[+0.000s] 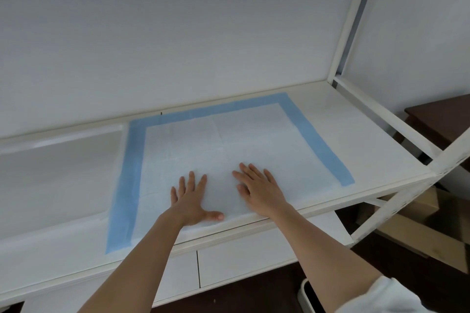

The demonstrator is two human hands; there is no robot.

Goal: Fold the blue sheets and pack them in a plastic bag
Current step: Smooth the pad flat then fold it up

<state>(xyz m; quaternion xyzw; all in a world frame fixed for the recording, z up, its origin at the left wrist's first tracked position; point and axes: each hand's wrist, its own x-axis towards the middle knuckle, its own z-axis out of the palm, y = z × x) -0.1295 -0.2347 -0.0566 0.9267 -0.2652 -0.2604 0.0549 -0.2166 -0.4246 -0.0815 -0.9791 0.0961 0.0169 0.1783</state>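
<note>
Both bare hands, left hand [189, 195] and right hand [256, 187], press flat with fingers spread, gripping nothing, on a white blue-bordered absorbent sheet [218, 140], apparently smoothing it on the white shelf [368, 134] for folding.

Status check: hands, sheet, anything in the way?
Both hands, left and right, flat on sheet. Sheet spread on shelf, unfolded. Nothing on it.

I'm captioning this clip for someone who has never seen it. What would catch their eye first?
A large white sheet with a blue border lies spread flat on the white shelf, filling its middle. Both bare hands press flat on the sheet's near edge, the left hand beside the right hand. A clear plastic bag lies to the left.
</note>
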